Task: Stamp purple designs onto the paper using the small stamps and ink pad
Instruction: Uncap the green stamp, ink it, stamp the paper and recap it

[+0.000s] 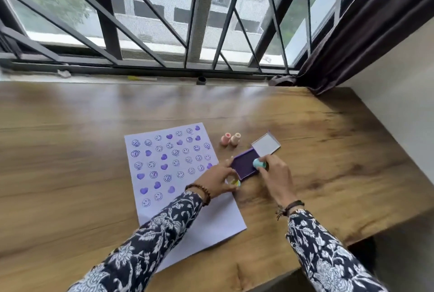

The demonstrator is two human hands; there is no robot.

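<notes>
A white paper (211, 228) lies on the wooden table, covered in rows of purple smiley and heart prints. Right of it sits the purple ink pad (243, 165) with its lid (266, 145) hinged open behind. My right hand (274, 174) holds a small light-blue stamp (258, 163) tilted over the pad's right edge. At the pad's near-left corner my left hand (217, 180) grips a small yellow stamp (234, 182), its fingertips touching the pad's left edge. Two pink stamps (230, 139) stand upright behind the pad.
The wooden table (94, 174) ends at a window sill with black bars at the back. A dark curtain (366, 33) hangs at the back right. The table's right edge (404, 169) drops off beside a white wall.
</notes>
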